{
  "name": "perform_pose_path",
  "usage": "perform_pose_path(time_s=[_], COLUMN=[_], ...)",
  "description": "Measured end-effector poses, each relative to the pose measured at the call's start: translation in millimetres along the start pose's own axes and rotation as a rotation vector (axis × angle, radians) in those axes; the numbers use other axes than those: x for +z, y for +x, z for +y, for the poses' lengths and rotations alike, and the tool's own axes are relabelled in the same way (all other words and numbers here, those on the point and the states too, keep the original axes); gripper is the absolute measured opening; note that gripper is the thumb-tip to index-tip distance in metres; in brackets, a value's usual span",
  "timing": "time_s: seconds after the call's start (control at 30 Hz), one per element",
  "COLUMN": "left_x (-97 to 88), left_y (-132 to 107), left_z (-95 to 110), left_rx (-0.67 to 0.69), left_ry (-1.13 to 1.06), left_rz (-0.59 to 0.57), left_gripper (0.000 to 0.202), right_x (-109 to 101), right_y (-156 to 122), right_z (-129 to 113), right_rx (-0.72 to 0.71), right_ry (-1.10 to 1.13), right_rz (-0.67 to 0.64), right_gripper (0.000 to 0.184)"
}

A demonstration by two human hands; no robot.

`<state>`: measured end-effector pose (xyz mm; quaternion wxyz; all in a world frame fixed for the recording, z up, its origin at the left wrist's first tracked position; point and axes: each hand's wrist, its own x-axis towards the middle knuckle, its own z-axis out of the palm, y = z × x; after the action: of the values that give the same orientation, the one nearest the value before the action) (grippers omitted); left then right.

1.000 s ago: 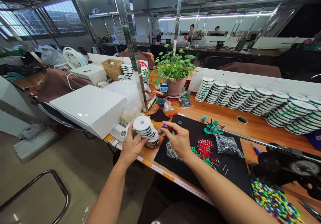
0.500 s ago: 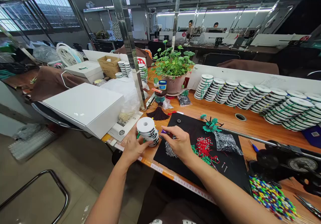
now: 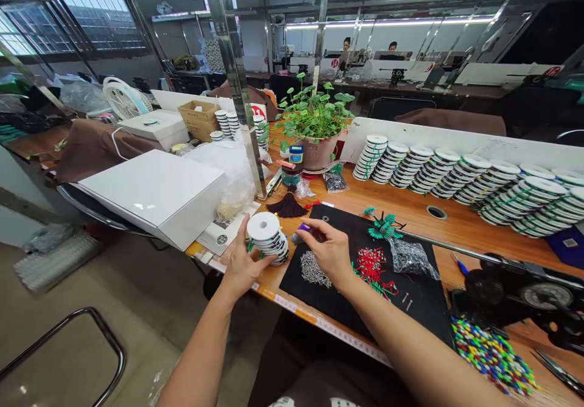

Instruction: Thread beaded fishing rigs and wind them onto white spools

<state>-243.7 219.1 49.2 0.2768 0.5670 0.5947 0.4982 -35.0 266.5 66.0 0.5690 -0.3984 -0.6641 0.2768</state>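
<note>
My left hand (image 3: 241, 267) curves round a leaning stack of white spools (image 3: 264, 230) wound with dark and green cord, at the table's front left edge. Its thumb lies against the near side and its fingers along the left side. Just to the right, my right hand (image 3: 329, 252) has closed fingertips on a small purple-and-grey object (image 3: 303, 229), whose kind I cannot make out. Below that hand, a pile of small silvery pieces (image 3: 314, 270) lies on a black mat (image 3: 337, 309). Red corded pieces (image 3: 370, 264) and a green bundle (image 3: 385, 227) also lie on the mat.
More spool stacks (image 3: 420, 166) line the back right. A potted plant (image 3: 319, 151) stands behind a dark tassel bundle (image 3: 288, 205). At left is a white box (image 3: 150, 194). A black machine (image 3: 515, 297), coloured beads (image 3: 493, 355) and pliers (image 3: 559, 373) are at right.
My right hand has lifted its fingers slightly, showing more of the purple-and-grey object and the silvery pile. My left hand's index finger has risen higher along the spool stack.
</note>
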Motion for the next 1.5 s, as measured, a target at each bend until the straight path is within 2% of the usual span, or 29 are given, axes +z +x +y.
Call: perform_pose_path(time_s=[0.13,0.23,0.33,0.4,0.53,0.63,0.7,0.77,0.93,1.07,1.17,1.27,1.4,1.5], left_x=[5.8,6.7,10.0,11.2,-0.4,-18.1,-26.2,-26.9,-4.5,4.3,2.1,1.3,-0.9,-10.8], left_y=[-1.1,0.5,0.8,1.2,6.8,13.4,15.5,14.4,4.4,-0.1,0.1,1.3,4.0,8.6], left_z=[-6.2,-12.5,-17.3,-16.8,-6.3,0.6,2.7,4.1,3.0,-7.5,-13.6,-13.4,-5.7,2.4], left_rx=[-0.060,-0.133,-0.188,-0.171,-0.096,-0.048,-0.021,-0.014,-0.044,-0.092,-0.081,-0.054,-0.006,0.009], left_ry=[-0.186,-0.164,-0.134,-0.146,-0.085,0.051,0.119,0.136,0.039,0.059,0.220,0.265,0.288,0.347], left_rz=[-0.046,-0.066,-0.088,-0.084,-0.019,0.024,0.046,0.030,-0.072,-0.106,-0.121,-0.141,-0.155,-0.119], left_gripper=[0.119,0.124,0.094,0.072,0.056,0.049,0.048,0.048,0.049,0.052,0.059,0.057,0.049,0.047], right_x=[-6.8,-4.3,-1.9,0.3,13.4,28.3,34.1,33.7,12.8,-1.5,-4.0,-2.6,3.8,14.8], right_y=[-4.9,-11.7,-16.9,-19.0,-19.8,-18.0,-16.1,-14.2,-10.9,-11.6,-13.9,-15.8,-16.1,-17.7], right_z=[2.5,7.2,9.3,9.0,9.0,11.9,14.0,15.4,16.7,18.3,20.0,21.3,22.8,23.7], right_rx=[0.004,-0.008,-0.072,-0.140,-0.273,-0.271,-0.244,-0.202,-0.037,0.053,0.039,-0.039,-0.129,-0.171], right_ry=[-0.046,-0.071,-0.083,-0.092,-0.099,-0.106,-0.103,-0.096,-0.088,-0.089,-0.110,-0.157,-0.176,-0.180], right_rz=[-0.048,-0.067,-0.087,-0.102,-0.176,-0.286,-0.324,-0.304,-0.121,-0.102,-0.131,-0.170,-0.227,-0.292], right_gripper=[0.020,0.018,0.017,0.017,0.017,0.017,0.017,0.016,0.018,0.021,0.020,0.018,0.017,0.018])
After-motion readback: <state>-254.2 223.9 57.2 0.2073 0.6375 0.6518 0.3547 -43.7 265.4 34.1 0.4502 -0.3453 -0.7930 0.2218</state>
